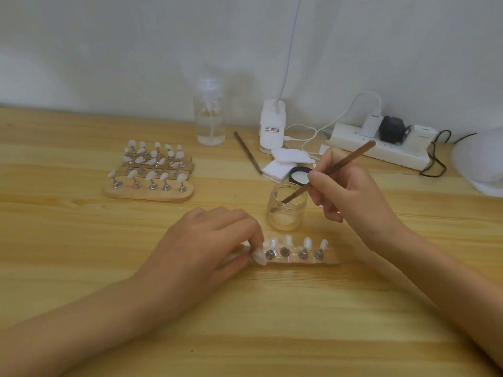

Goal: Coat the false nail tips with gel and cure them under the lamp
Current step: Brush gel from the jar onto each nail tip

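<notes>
Wooden stands of white nail tips [149, 170] at rear left, left hand [206, 240] curled, pinching the end tip [258, 256] on the near wooden strip [330, 260], four more tips [287, 240] upright alongside, glass jar [285, 210] just behind, right hand [351, 191] gripping a brush [345, 160] pen-style, bristles down inside the jar, power strip [381, 151] at rear right.

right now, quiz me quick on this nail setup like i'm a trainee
1. True or false: the brush has its tip inside the jar.
2. How many stands show on the rack to the right of the tip that the left hand pinches?
3. Which holds the brush? A: left hand. B: right hand. C: neither.
Key: 1 true; 2 four; 3 B.
</notes>
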`<act>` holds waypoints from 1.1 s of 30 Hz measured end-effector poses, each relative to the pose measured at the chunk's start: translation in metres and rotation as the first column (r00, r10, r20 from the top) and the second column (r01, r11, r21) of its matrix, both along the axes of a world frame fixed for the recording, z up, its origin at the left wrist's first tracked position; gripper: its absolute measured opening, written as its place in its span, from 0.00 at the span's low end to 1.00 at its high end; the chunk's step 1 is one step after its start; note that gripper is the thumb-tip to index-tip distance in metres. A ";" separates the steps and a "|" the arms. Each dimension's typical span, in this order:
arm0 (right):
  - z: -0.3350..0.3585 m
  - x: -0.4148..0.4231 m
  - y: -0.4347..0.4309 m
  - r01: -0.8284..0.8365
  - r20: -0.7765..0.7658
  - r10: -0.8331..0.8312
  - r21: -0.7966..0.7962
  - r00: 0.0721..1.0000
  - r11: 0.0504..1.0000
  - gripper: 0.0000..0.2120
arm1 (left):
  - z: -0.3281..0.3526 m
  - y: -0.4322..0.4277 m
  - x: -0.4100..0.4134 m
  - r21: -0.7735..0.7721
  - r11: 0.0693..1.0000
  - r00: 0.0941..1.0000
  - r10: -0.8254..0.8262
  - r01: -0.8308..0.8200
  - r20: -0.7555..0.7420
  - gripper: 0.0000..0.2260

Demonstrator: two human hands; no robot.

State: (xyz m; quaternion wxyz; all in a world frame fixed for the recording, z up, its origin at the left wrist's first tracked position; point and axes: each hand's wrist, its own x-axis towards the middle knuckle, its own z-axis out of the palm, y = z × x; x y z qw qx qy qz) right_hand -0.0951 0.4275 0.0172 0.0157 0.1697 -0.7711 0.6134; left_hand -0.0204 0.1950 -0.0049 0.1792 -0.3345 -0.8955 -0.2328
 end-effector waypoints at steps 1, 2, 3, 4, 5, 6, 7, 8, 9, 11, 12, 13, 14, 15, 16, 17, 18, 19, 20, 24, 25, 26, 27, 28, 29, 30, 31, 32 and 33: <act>0.001 0.000 0.001 0.010 0.019 -0.009 -0.024 1.000 1.000 0.09 | 0.000 -0.001 0.000 0.032 0.999 1.000 0.012 -0.013 0.019 0.05; 0.001 0.000 0.003 0.021 0.038 -0.019 -0.051 0.999 0.999 0.09 | 0.001 -0.002 0.000 0.085 0.996 0.998 0.026 -0.030 0.054 0.04; 0.002 -0.001 0.004 0.030 0.057 -0.026 -0.080 0.998 0.996 0.09 | 0.003 -0.002 -0.001 0.158 0.986 0.994 0.033 -0.050 0.108 0.02; 0.003 -0.001 0.005 0.039 0.072 -0.031 -0.111 0.997 0.993 0.09 | 0.006 -0.002 -0.004 0.248 0.966 0.984 0.029 -0.074 0.178 0.02; 0.004 -0.001 0.006 0.046 0.084 -0.034 -0.140 0.996 0.989 0.09 | 0.009 -0.001 -0.007 0.343 0.934 0.966 0.011 -0.102 0.257 0.03; 0.004 -0.002 0.007 0.052 0.091 -0.037 -0.169 0.995 0.984 0.09 | 0.013 -0.001 -0.011 0.429 0.893 0.942 -0.021 -0.133 0.334 0.04; 0.004 -0.002 0.008 0.056 0.093 -0.038 -0.192 0.995 0.980 0.09 | 0.017 0.000 -0.016 0.495 0.853 0.915 -0.055 -0.164 0.399 0.06; 0.004 -0.002 0.009 0.057 0.089 -0.039 -0.206 0.995 0.977 0.09 | 0.021 0.001 -0.021 0.542 0.819 0.890 -0.090 -0.190 0.448 0.07; 0.004 -0.002 0.010 0.057 0.082 -0.040 -0.214 0.996 0.975 0.09 | 0.023 0.001 -0.026 0.579 0.787 0.865 -0.124 -0.212 0.486 0.07; 0.004 -0.001 0.013 0.059 0.073 -0.043 -0.240 0.996 0.969 0.08 | 0.025 0.004 -0.037 0.634 0.730 0.825 -0.175 -0.257 0.537 0.07; 0.003 0.000 0.015 0.065 0.074 -0.047 -0.260 0.996 0.963 0.08 | 0.025 0.006 -0.042 0.649 0.710 0.816 -0.184 -0.275 0.548 0.06; 0.003 0.000 0.017 0.074 0.077 -0.054 -0.283 0.996 0.956 0.08 | 0.023 0.009 -0.048 0.657 0.696 0.815 -0.179 -0.291 0.551 0.05; 0.002 0.001 0.018 0.086 0.081 -0.064 -0.307 0.995 0.948 0.08 | 0.021 0.013 -0.053 0.661 0.685 0.821 -0.163 -0.305 0.548 0.04; 0.001 0.001 0.019 0.098 0.083 -0.074 -0.325 0.994 0.941 0.08 | 0.018 0.016 -0.057 0.661 0.679 0.828 -0.140 -0.319 0.543 0.04; 0.000 0.002 0.019 0.105 0.080 -0.082 -0.334 0.993 0.937 0.09 | 0.014 0.018 -0.059 0.660 0.675 0.836 -0.117 -0.329 0.536 0.04; -0.001 0.003 0.019 0.106 0.068 -0.088 -0.329 0.994 0.938 0.09 | 0.011 0.019 -0.061 0.659 0.677 0.845 -0.101 -0.328 0.525 0.05; -0.002 0.003 0.019 0.101 0.042 -0.093 -0.309 0.995 0.946 0.09 | 0.007 0.018 -0.062 0.655 0.687 0.855 -0.094 -0.315 0.510 0.06; -0.002 0.004 0.018 0.093 -0.003 -0.097 -0.272 0.995 0.958 0.09 | 0.003 0.017 -0.062 0.651 0.700 0.865 -0.096 -0.293 0.493 0.06; -0.002 0.004 0.017 0.081 -0.065 -0.098 -0.219 0.993 0.972 0.09 | 0.000 0.016 -0.062 0.648 0.711 0.872 -0.102 -0.273 0.479 0.06; -0.004 0.006 0.011 0.053 -0.276 -0.050 0.001 0.960 0.999 0.08 | -0.005 0.013 -0.064 0.667 0.699 0.877 -0.120 -0.258 0.465 0.06; -0.005 0.005 0.010 0.057 -0.294 -0.045 0.032 0.955 0.998 0.08 | -0.005 0.013 -0.065 0.666 0.700 0.877 -0.120 -0.258 0.466 0.06; -0.006 0.005 0.009 0.062 -0.304 -0.044 0.051 0.952 0.997 0.08 | -0.005 0.014 -0.065 0.665 0.702 0.876 -0.123 -0.256 0.467 0.05; -0.008 0.005 0.008 0.065 -0.305 -0.043 0.061 0.951 0.996 0.08 | -0.005 0.014 -0.065 0.666 0.703 0.876 -0.128 -0.251 0.466 0.04; -0.009 0.004 0.008 0.063 -0.300 -0.042 0.063 0.953 0.996 0.08 | -0.005 0.014 -0.065 0.667 0.703 0.877 -0.133 -0.245 0.462 0.03; -0.009 0.003 0.007 0.058 -0.293 -0.038 0.063 0.955 0.996 0.08 | -0.005 0.015 -0.064 0.668 0.705 0.879 -0.136 -0.239 0.458 0.03; -0.010 0.003 0.007 0.051 -0.285 -0.031 0.063 0.958 0.997 0.08 | -0.005 0.015 -0.064 0.666 0.708 0.880 -0.135 -0.236 0.455 0.03; -0.010 0.002 0.007 0.044 -0.279 -0.024 0.065 0.960 0.997 0.08 | -0.005 0.015 -0.064 0.663 0.711 0.882 -0.131 -0.235 0.453 0.04; -0.011 0.002 0.007 0.036 -0.275 -0.017 0.064 0.961 0.997 0.08 | -0.005 0.015 -0.064 0.661 0.712 0.883 -0.127 -0.236 0.452 0.04; -0.011 0.002 0.006 0.029 -0.268 -0.012 0.057 0.963 0.998 0.08 | -0.005 0.015 -0.063 0.661 0.712 0.883 -0.126 -0.237 0.452 0.05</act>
